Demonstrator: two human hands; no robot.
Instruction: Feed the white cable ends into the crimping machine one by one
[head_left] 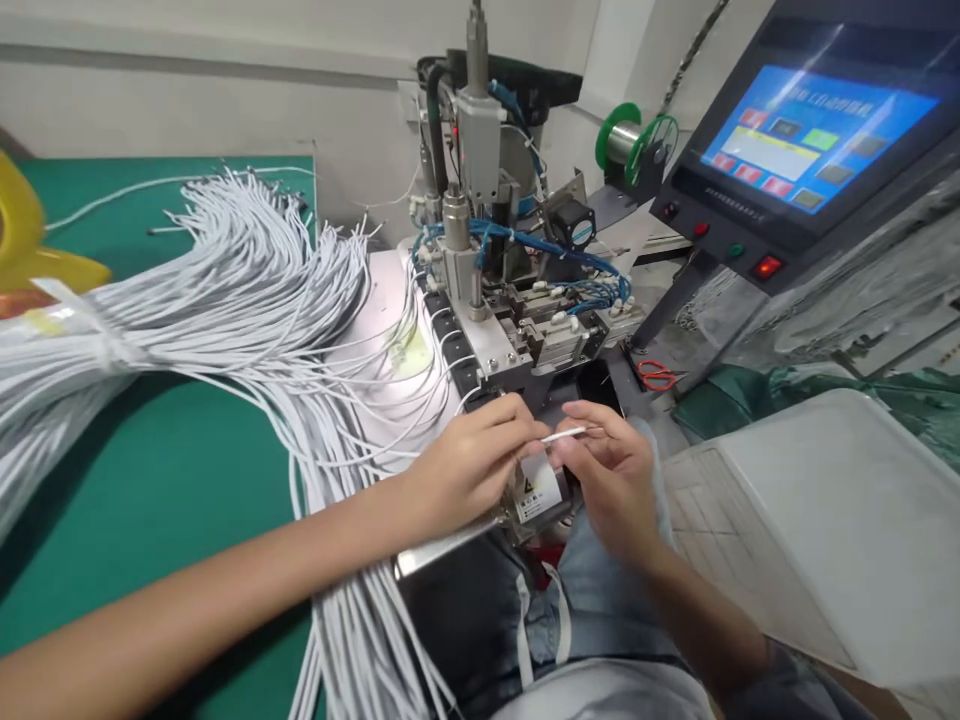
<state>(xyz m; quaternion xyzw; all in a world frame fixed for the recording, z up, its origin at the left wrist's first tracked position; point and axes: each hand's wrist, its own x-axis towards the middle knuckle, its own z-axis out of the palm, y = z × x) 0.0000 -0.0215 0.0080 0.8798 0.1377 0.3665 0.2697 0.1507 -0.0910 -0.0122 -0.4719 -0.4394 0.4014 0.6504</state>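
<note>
Between my two hands runs the end of a thin white cable (pixel 564 434), close to the front of a metal wire machine (pixel 480 320). My left hand (pixel 480 455) pinches the cable a short way back from its tip. With thumb and fingertips, my right hand (pixel 611 470) grips the tip, where thin bare strands seem to stick out. A large tied bundle of white cables (pixel 225 320) lies to the left, and several of its strands reach over to the machine's black slotted rail (pixel 454 350). Below my hands is a small unit with a white warning label (pixel 538 488).
A control screen (pixel 817 135) stands at the upper right. Behind the machine sits a green-rimmed wire spool (pixel 630 140). Red-handled scissors (pixel 656 375) lie right of the machine. A pale plastic bin (pixel 840 520) is at the right, a green mat (pixel 217 470) at the left.
</note>
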